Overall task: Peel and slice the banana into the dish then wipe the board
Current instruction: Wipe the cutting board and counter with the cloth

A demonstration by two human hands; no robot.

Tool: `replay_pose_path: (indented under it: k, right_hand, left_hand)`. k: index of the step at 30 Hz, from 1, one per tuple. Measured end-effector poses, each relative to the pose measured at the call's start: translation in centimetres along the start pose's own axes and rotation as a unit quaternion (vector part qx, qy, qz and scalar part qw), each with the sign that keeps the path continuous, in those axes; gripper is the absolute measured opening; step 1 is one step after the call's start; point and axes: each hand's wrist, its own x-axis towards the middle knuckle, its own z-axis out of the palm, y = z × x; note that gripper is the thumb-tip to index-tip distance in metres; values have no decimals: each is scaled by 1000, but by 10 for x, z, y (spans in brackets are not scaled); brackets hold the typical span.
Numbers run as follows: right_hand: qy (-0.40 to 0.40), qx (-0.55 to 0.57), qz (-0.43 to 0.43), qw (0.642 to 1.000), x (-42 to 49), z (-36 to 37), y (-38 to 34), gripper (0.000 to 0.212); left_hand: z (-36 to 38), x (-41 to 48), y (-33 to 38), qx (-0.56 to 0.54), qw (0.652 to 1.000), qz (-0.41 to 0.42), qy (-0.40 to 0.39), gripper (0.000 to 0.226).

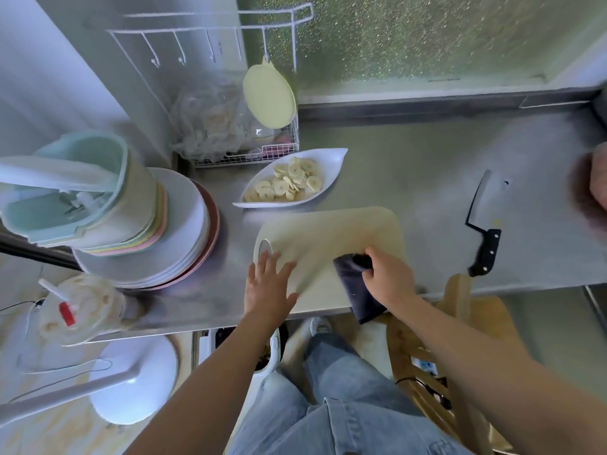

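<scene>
Lays left hand [270,285] palm down, fingers straight and spread, gripping nothing, on the near left part of the pale cutting board [335,231], beside its oval handle hole; probably steadies the board against sliding.

Shows white leaf-shaped dish [331,157] just beyond the board's far left corner, filled with banana slices [290,178], so peeling and slicing look finished.

Clenches right hand [389,280] round the bunched top of a dark cloth [359,297] on the board's near right part, fingers curled tight. Lets the cloth's loose end trail over the near edge of the steel counter [427,165].

Leaves cleaver [485,224] flat on the counter well to the right of the board, handle nearest, apparently parked clear of the wiping.

Judged as the last step: wiping the board.
</scene>
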Motion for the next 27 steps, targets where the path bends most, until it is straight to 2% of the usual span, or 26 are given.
replay_pose_path:
  k: [6,10,11,13,15,17,18,20,22,24,27]
  right_hand:
    - [-36,132,0,991,5,-7,3,26]
    - [-116,241,-30,963,5,-7,-16,21]
    - [-111,281,-12,953,6,-9,-18,21]
    - [-22,330,41,943,10,-16,-14,22]
    - [104,314,95,939,20,-25,5,21]
    - [164,248,148,943,30,-35,29,23]
    - [161,213,167,949,34,-36,40,28]
    - [91,141,183,969,39,-29,56,40]
    - [21,71,172,982,35,-13,59,52]
    - [21,65,147,987,27,-2,56,56]
    - [51,115,92,988,8,6,45,43]
  left_hand:
    - [4,3,8,14,999,-40,-3,68]
    - [1,1,-3,69,991,-110,-11,78]
    - [-1,0,-4,73,989,-129,-17,81]
    - [-3,0,-4,67,985,-154,-25,86]
    - [-2,2,-1,48,987,-154,-21,90]
    - [2,3,4,24,994,-104,-15,89]
    - [4,3,6,17,998,-65,-18,89]
    - [8,2,11,26,999,-4,-36,98]
    - [14,0,11,44,998,10,-45,115]
    - [17,-1,11,63,997,12,-46,120]
    - [17,0,13,71,996,13,-44,120]
